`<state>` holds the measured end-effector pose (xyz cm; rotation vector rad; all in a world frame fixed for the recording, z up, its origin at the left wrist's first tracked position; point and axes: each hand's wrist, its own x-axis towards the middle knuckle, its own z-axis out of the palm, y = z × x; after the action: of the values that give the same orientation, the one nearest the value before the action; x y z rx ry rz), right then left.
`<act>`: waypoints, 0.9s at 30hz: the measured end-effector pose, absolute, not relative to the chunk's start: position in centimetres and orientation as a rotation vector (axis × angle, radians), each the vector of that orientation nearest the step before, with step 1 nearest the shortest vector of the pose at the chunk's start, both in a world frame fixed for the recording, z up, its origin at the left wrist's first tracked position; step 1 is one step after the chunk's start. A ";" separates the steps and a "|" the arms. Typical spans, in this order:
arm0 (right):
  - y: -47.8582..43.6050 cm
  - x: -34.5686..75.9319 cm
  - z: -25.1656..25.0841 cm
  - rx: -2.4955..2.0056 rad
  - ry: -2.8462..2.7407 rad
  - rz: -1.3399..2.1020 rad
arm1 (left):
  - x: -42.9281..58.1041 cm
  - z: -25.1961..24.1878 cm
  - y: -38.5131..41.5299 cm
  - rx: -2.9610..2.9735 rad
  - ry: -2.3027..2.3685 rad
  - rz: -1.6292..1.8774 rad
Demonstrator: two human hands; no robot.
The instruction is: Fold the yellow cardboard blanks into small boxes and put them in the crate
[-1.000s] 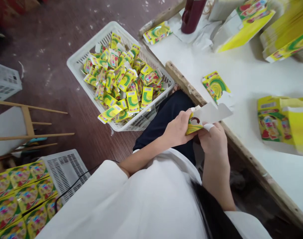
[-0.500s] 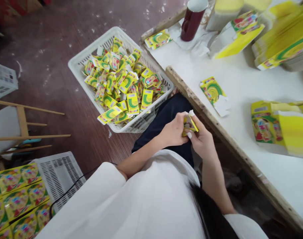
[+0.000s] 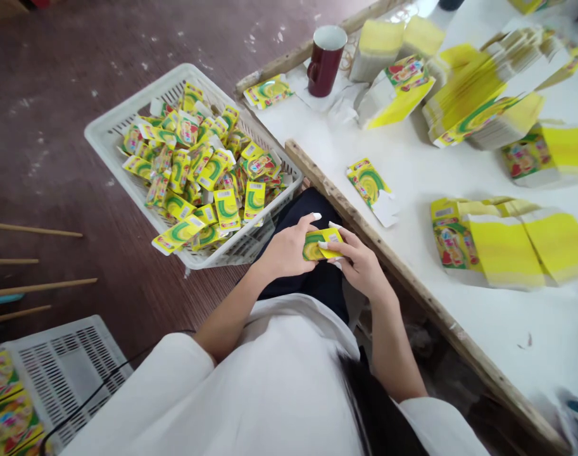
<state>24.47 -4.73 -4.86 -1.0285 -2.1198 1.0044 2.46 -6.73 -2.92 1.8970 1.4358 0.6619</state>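
Above my lap, both hands grip a small yellow and green printed carton (image 3: 313, 247). My left hand (image 3: 289, 249) is closed around its left end, the thumb extended along the top. My right hand (image 3: 358, 263) pinches the right end between thumb and fingers. The carton lies roughly level with a broad printed face upward; its underside is hidden. Just beyond my left hand is a white plastic basket (image 3: 101, 136) heaped with similar small cartons (image 3: 226, 209). Right of my hands, a flattened carton (image 3: 369, 183) with white flaps lies on the white table (image 3: 412, 253).
A maroon mug (image 3: 325, 63) stands near the table's far edge. Stacks of flat cartons (image 3: 507, 240) cover parts of the table. A raised wooden edge (image 3: 388, 259) runs beside my right arm. At lower left is a grey crate (image 3: 75, 361) beside printed boxes (image 3: 8, 418).
The carton has turned from showing its open end to lying with a broad printed face upward. My hands have spread to its two ends. The whole view has shifted toward the table.
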 end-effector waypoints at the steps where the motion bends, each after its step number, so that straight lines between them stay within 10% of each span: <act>1: -4.5 24.7 -4.7 -1.000 -2.123 1.056 | 2.4 -2.6 -6.7 1.910 1.431 0.639; 9: -5.8 21.9 -5.6 -1.025 -1.708 1.309 | 3.5 -2.2 -6.9 1.921 1.492 0.686; 17: 1.2 25.7 -4.6 -1.732 -1.527 0.680 | -3.8 -3.1 -2.8 1.359 2.004 1.782; 27: 8.8 24.5 -6.5 -2.209 -1.678 0.439 | -1.3 -5.5 -4.5 1.284 1.817 1.538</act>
<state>24.53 8.78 -6.47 -2.2094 -1.6783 0.4388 -1.32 -4.48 -5.55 1.2840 1.8174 1.5378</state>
